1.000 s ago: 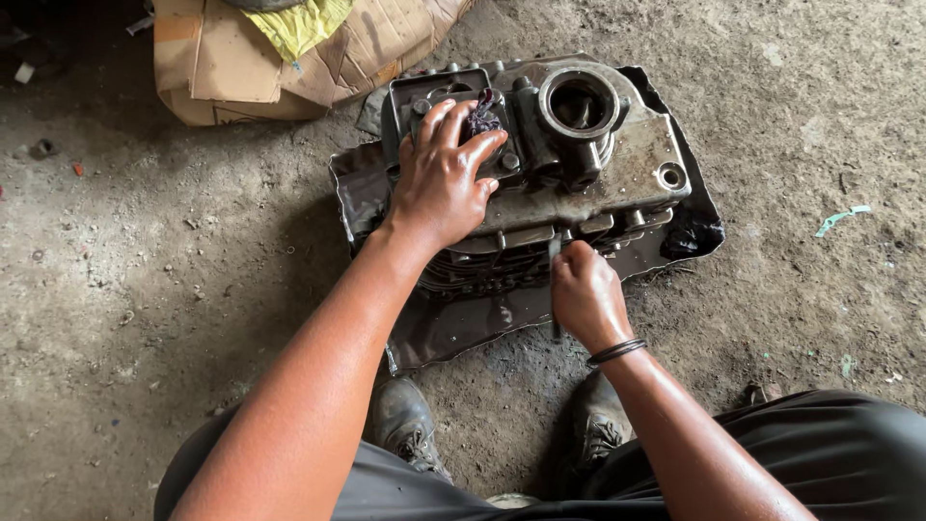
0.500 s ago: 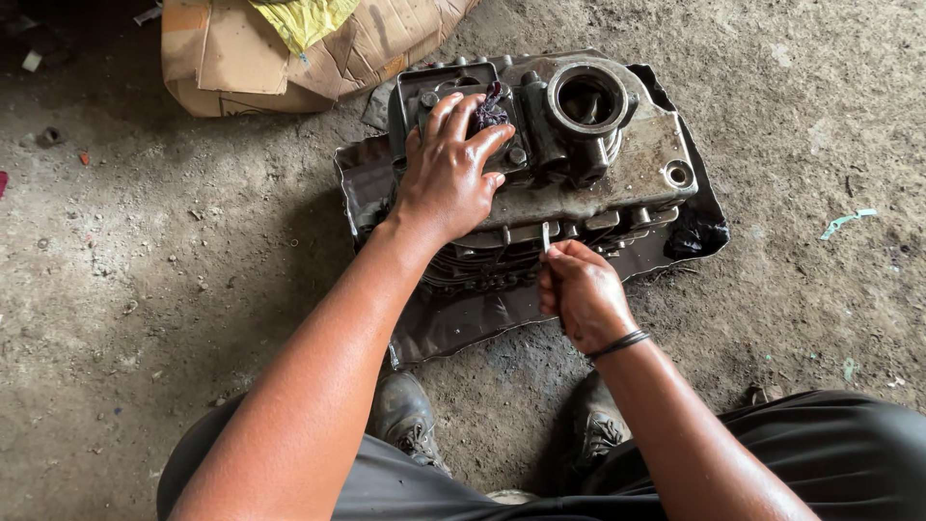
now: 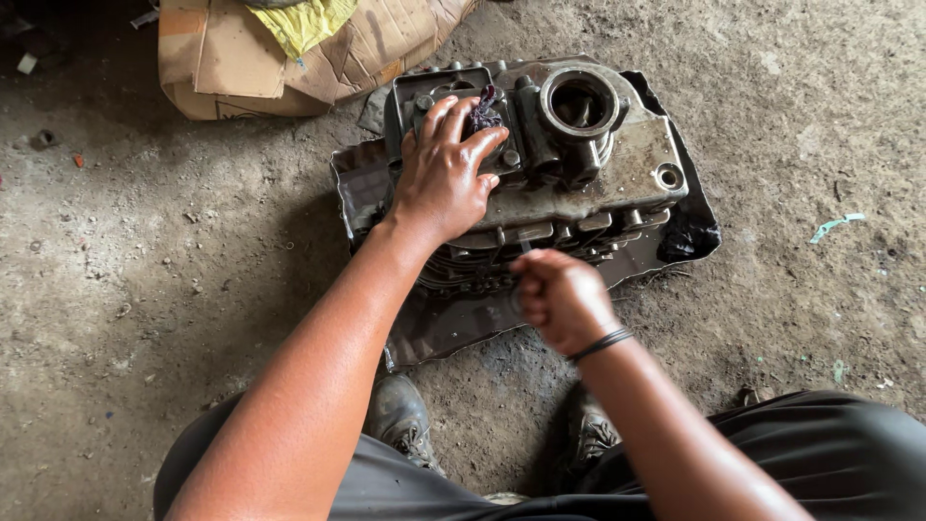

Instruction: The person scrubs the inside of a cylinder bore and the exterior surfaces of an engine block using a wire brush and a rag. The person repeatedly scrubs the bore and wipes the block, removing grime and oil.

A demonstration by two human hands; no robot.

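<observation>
Grey engine block, dark purple rag, brown cardboard.

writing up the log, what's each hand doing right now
Left hand: open, flat on the engine casing.
Right hand: fisted around a thin tool, mostly hidden.

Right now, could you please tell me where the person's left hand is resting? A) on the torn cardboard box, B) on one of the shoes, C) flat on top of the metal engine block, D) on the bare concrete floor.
C: the left hand lies spread on top of the metal engine block, fingers beside a dark rag, while the right hand is fisted at the block's near edge.
</observation>
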